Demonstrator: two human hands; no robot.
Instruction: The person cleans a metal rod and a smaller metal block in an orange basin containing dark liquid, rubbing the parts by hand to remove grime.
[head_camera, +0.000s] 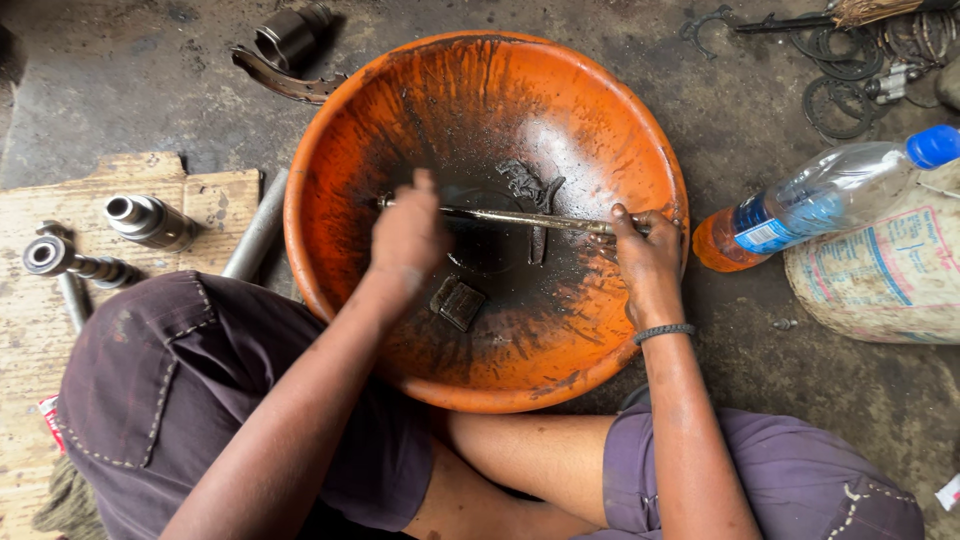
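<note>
A: How do your hands sit right now?

B: Your left hand (405, 240) is clenched around a long, thin, oily metal rod (520, 218) near its left end, and your right hand (648, 262) pinches the same rod at its right end, fingertips (622, 215) on the metal. So each grip is closed on the rod, which lies level across the inside of the large round orange plastic basin (340, 130).

A: What is under the rod?

B: You have dark, oily grime pooled in the basin's bottom. A small dark rectangular metal block (458, 302) lies just below your left hand, and a dark bent metal piece (535, 200) rests behind the rod.

A: And outside the basin?

B: To your right, a clear plastic bottle with a blue cap (830, 195) lies on the concrete floor (740, 110), leaning against a printed woven sack (890, 275). To your left, a shiny steel cylindrical part (150, 220) and a smaller steel shaft piece (65, 260) sit on a worn wooden board (215, 195), with a grey metal tube (258, 228) between board and basin.
</note>
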